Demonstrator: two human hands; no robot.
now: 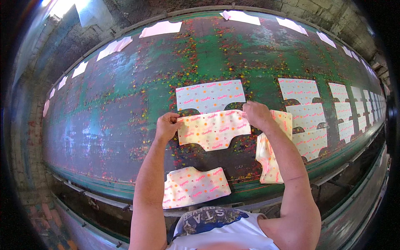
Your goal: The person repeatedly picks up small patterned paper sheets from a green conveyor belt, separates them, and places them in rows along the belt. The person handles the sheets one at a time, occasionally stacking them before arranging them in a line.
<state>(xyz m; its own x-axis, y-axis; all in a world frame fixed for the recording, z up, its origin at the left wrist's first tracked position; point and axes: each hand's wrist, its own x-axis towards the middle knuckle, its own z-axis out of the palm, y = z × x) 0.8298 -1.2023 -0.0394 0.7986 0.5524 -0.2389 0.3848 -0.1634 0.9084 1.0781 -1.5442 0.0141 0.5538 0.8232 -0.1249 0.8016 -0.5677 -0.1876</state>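
A cream fabric panel (214, 130) with pink lettering and orange dots is stretched between my two hands. My left hand (167, 125) pinches its upper left corner, and my right hand (256, 115) pinches the upper right one. Curved cut-outs shape the panel's lower corners. Just beyond it a matching panel (211, 93) lies flat on the table, its lower middle covered by the held one. A stack of printed panels (196, 187) rests at the near edge, right of my left forearm. Another printed stack (268, 164) sits partly hidden under my right forearm.
The long dark green table (104, 137) is speckled with coloured paint spots. Rows of printed panels (307, 116) run off to the right. Plain pale fabric pieces (161, 28) lie spaced along the far edge. A rail (100, 201) follows the near side.
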